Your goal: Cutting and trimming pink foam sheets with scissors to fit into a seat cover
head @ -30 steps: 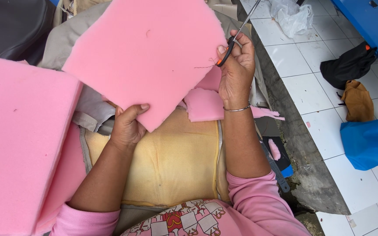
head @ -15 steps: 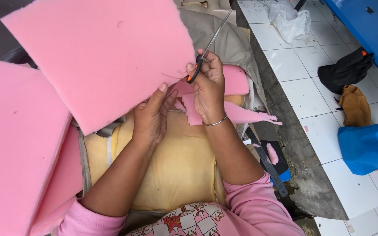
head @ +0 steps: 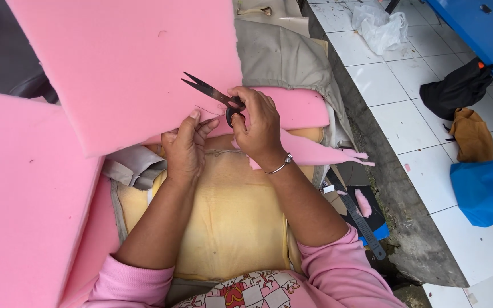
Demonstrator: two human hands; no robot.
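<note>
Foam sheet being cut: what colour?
Pink. The foam sheet shows best in the head view, with the scissors across it.

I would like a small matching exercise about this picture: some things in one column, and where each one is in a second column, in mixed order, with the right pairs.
Things:
1. scissors
2. pink foam sheet
3. yellow cushion
4. blue bag

Places:
A. on the white tiled floor, far right
B. under both forearms
C. in the right hand
D. steadied at its lower edge by the left hand

Pairs: 1-C, 2-D, 3-B, 4-A
</note>
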